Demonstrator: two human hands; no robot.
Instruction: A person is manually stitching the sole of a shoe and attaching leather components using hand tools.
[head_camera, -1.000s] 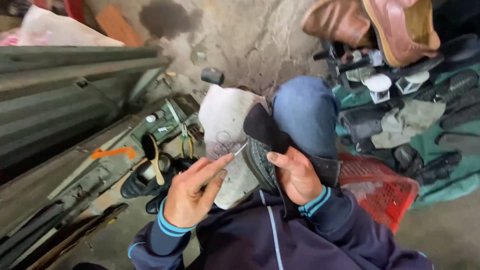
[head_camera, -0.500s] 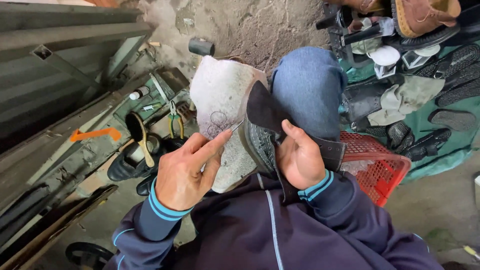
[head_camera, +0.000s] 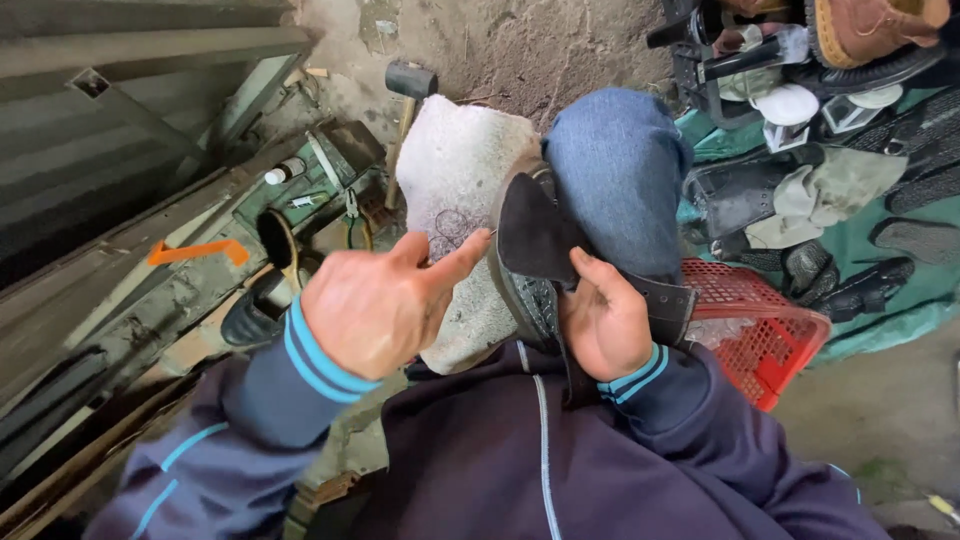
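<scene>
Head view, read from left to right. At far left, grey metal sheeting (head_camera: 110, 120) leaned along the wall, with an orange strip (head_camera: 197, 250) and a green toolbox (head_camera: 300, 195) below it; a black shoe (head_camera: 262, 305) lay by the box, and a hammer (head_camera: 408, 85) rested against the rough wall behind. The left hand (head_camera: 375, 310) was raised at centre left, its thumb and forefinger pressed together on what appeared to be a thin needle or awl; the tool itself was too small to make out clearly, so the pinch was a judgement. Its tip pointed toward the dark shoe upper (head_camera: 535, 245), which stood against a pale stone block (head_camera: 455, 200) resting on the lap, just left of the knee in blue denim (head_camera: 620, 180). The right hand (head_camera: 605, 320) was closed around the lower edge of the upper and its strap, thumb on top, clamping it to the thigh. Farther right sat a red plastic basket (head_camera: 770, 340), then a green cloth (head_camera: 880, 290) strewn with soles and shoe parts. Done well, the stitching step would call for a firm hold from the right hand, the point entering square to the leather edge, and the thread drawn evenly without twisting the upper off the block.
</scene>
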